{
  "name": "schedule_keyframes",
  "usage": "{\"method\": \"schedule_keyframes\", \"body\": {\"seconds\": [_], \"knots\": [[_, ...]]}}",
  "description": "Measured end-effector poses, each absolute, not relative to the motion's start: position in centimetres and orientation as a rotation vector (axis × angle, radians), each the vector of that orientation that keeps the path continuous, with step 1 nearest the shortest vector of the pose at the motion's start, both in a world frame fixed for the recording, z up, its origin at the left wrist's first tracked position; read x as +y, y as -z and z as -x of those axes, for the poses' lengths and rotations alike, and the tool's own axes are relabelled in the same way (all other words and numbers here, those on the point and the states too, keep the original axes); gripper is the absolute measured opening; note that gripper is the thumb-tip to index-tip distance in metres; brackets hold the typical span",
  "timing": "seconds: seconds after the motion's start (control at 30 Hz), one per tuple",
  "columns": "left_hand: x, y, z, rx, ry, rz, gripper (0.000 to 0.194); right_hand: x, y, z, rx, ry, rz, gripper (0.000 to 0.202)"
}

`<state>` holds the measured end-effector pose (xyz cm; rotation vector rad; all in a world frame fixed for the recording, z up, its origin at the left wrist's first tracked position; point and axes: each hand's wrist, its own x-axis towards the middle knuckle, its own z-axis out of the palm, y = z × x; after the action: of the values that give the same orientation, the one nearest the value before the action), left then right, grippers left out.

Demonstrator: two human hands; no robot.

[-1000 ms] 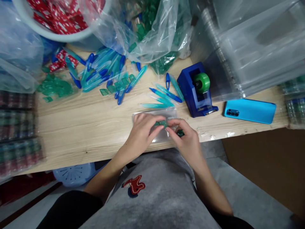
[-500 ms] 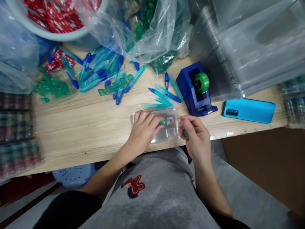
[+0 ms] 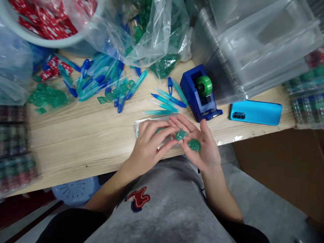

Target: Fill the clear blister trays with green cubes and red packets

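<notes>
My right hand (image 3: 202,146) is turned palm up with its fingers stretched out, bearing small translucent green pieces. One green piece (image 3: 194,145) rests in the middle of the palm. Another green piece (image 3: 180,135) lies at the base of the fingers, between the thumb and fingertips of my left hand (image 3: 153,138), which seem to pinch its edge. Beneath both hands is a clear plastic tray (image 3: 164,118), largely covered by them. Some green shows inside it under my left fingers. The exact kind of these pieces is too small to make out.
Teal and blue pens (image 3: 165,101) lie beyond the tray, beside a blue tape dispenser (image 3: 188,84). A blue phone (image 3: 255,113) is at right. Clear trays (image 3: 253,50) are stacked behind. A tub (image 3: 83,37) holds red wrapped items; green pieces (image 3: 48,98) are heaped at left.
My left hand has moved from a green piece at the tray to my right palm. The right hand has shifted left over the tray, uncurled and turned palm up, showing its green pieces.
</notes>
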<state>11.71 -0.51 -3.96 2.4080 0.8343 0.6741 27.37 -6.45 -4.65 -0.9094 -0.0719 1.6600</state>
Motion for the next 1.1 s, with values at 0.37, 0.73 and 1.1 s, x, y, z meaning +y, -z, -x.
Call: {"method": "schedule_keyframes", "body": {"seconds": [0.37,0.73,1.1], "knots": [[-0.2,4.2,-12.1,0.793,-0.756,-2.073,0.011,-7.2,4.2,-26.8,-0.206,-1.527,1.051,0.036],[-0.5,3.8,-10.9,0.661,-0.653,-2.157,0.034,-6.6,3.8,-26.6,-0.029,-1.639,0.990,0.025],[-0.8,2.8,-11.2,0.758,-0.761,-1.552,0.014,-8.0,2.5,-26.5,-0.850,-1.133,1.265,0.028]]}}
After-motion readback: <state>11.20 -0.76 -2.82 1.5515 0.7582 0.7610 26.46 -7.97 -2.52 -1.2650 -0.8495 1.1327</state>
